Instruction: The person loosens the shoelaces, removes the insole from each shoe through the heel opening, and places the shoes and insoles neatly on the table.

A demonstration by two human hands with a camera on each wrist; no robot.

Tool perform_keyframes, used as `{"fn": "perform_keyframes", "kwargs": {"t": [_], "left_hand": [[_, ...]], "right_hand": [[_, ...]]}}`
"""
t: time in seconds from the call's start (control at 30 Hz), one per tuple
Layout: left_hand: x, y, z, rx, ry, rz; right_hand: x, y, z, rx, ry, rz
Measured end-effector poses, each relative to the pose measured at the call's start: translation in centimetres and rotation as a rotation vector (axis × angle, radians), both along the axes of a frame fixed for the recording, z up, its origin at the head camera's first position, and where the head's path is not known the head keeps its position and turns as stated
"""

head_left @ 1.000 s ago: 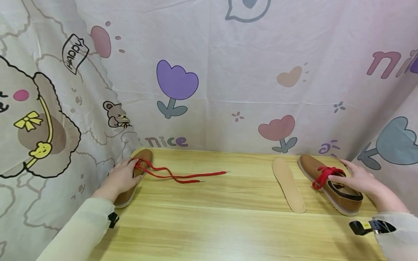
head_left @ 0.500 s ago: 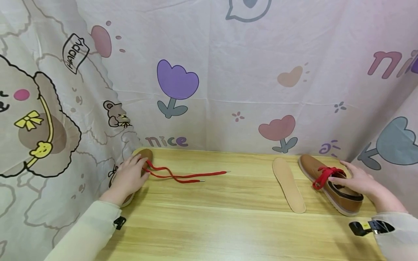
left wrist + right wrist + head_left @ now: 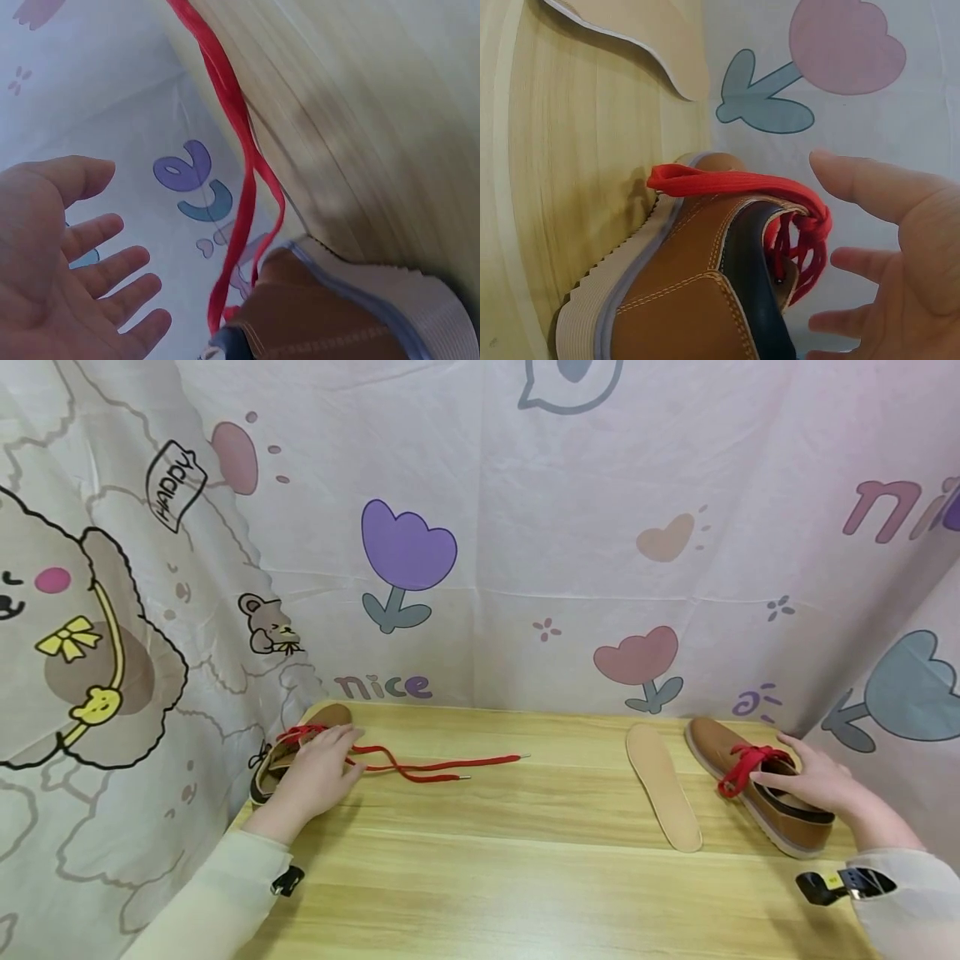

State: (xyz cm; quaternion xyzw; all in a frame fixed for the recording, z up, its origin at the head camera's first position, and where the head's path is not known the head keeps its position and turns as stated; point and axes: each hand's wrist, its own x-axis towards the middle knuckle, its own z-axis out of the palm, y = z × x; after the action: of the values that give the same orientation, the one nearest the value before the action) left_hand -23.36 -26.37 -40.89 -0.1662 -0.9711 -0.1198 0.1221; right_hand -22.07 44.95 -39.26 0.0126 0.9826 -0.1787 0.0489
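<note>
At the table's left end stands a brown shoe (image 3: pixel 337 715) with red laces (image 3: pixel 487 761); two long loose ends trail rightward. My left hand (image 3: pixel 318 781) hovers over its right side in the head view. In the left wrist view the left fingers are spread, holding nothing, apart from the shoe (image 3: pixel 322 319). At the right end sits a matching shoe (image 3: pixel 798 828), its red laces tied in a bow (image 3: pixel 746 768). My right hand (image 3: pixel 821 782) is beside its opening, partly covering it. In the right wrist view, the right fingers extend apart from the shoe (image 3: pixel 675 315), with nothing held.
A tan insole (image 3: pixel 663 789) lies flat on the wooden table (image 3: pixel 480 877), left of the right-hand shoe. A printed white curtain (image 3: pixel 510 527) hangs close behind the table and along both sides.
My left hand has shifted rightward off the left shoe, so its opening and lacing now show. The right hand has barely moved. Shoes, laces and insole stay where they were.
</note>
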Motion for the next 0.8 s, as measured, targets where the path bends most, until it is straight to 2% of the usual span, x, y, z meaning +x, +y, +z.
{"fn": "perform_keyframes", "kwargs": {"t": [0.3,0.53,0.67,0.8], "left_hand": [[0.3,1.6,-0.6,0.050,-0.014,-0.062],[0.8,3.1,-1.1,0.090,-0.018,-0.123],[1.0,3.7,-1.5,0.085,-0.019,-0.139],[1.2,4.3,-1.8,0.094,-0.052,-0.148]], "right_hand": [[-0.2,-0.3,-1.0,0.005,0.056,0.030],[-0.6,-0.4,-1.7,-0.010,0.058,0.019],[-0.9,-0.5,-2.0,-0.004,0.062,0.009],[-1.0,-0.8,-2.3,-0.010,0.091,0.003]]}}
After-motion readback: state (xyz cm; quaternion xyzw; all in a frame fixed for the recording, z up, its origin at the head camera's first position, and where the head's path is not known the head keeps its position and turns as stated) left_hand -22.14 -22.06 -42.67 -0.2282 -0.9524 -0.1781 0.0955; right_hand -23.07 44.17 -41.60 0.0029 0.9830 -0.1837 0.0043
